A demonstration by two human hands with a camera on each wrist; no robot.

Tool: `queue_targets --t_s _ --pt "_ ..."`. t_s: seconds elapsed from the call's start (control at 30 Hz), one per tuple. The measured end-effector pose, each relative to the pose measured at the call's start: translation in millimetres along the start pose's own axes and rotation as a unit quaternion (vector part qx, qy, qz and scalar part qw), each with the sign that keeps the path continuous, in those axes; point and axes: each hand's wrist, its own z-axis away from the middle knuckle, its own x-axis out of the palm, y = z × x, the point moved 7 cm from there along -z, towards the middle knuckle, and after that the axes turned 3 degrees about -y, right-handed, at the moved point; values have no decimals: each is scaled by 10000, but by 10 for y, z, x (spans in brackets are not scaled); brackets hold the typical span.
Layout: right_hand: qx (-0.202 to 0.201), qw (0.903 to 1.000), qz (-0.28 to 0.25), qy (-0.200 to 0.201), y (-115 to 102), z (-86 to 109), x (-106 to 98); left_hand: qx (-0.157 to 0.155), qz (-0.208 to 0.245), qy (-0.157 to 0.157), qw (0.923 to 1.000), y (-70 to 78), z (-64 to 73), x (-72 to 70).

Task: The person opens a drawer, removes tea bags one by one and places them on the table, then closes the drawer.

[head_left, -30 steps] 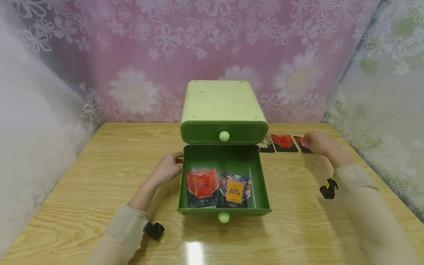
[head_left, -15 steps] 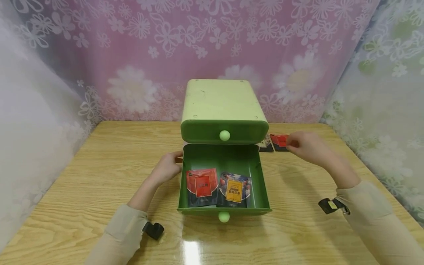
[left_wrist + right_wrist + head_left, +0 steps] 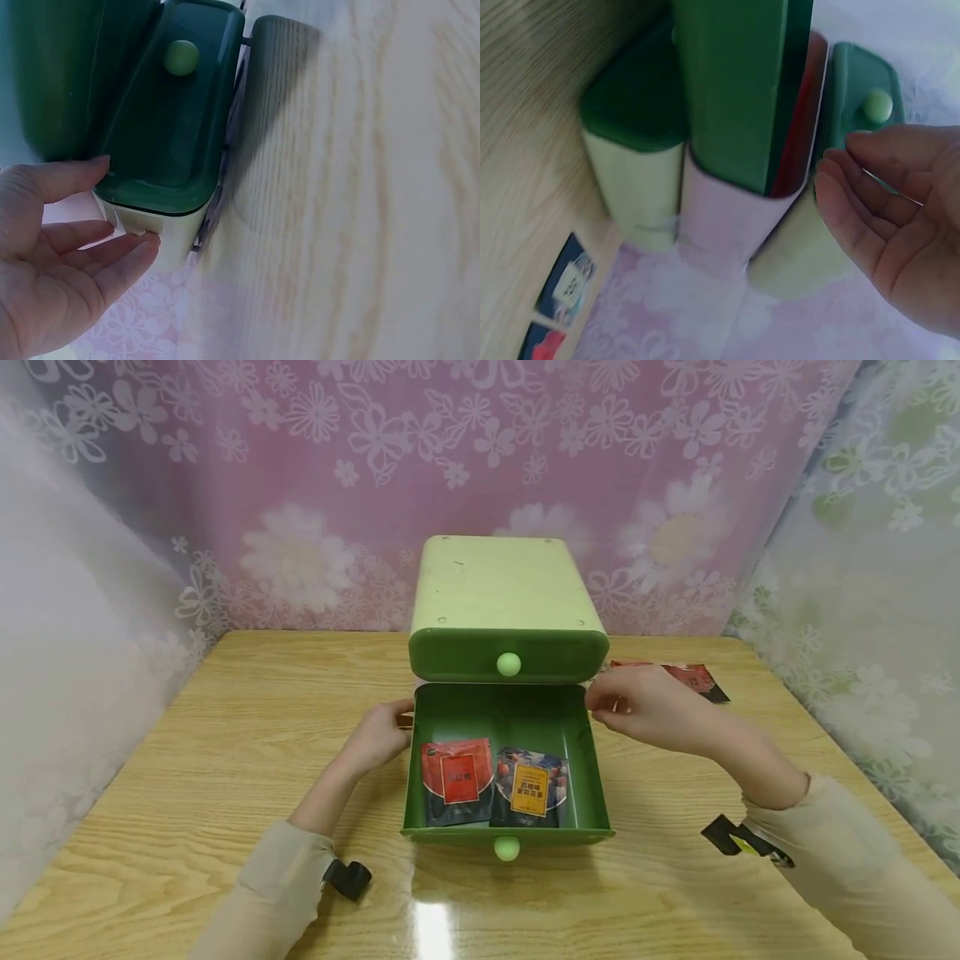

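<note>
A three-tier drawer cabinet [image 3: 510, 581] has its middle drawer [image 3: 507, 837] pulled out. Inside that drawer lie a red tea packet [image 3: 459, 781] and a dark blue tea packet [image 3: 529, 787] with a yellow label. My left hand [image 3: 377, 739] holds the cabinet's left side; the left wrist view shows the thumb on the bottom drawer front [image 3: 172, 112] and fingers against the cream side. My right hand [image 3: 652, 706] is beside the cabinet's right side, its fingers loosely curled with nothing visible in them. In the right wrist view it hovers near the top drawer [image 3: 870, 82].
Behind my right hand, flat packets lie on the wooden table [image 3: 285, 693]; a red-and-black packet [image 3: 697, 681] is partly covered. The right wrist view shows a dark packet with a pale label [image 3: 566, 281] beside the cabinet. Floral cloth [image 3: 337, 485] surrounds the table.
My right hand has moved left from the rightmost packet, past the other packets, to the cabinet's right side, uncovering part of the rightmost packet. The left hand stays in place.
</note>
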Motion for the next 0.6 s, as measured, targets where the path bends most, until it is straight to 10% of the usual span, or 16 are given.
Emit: queue_targets --t_s 0.6 --pt "94 9707 130 -2397 -342 -593 639 28 122 -42 9999 -23 -2 13"
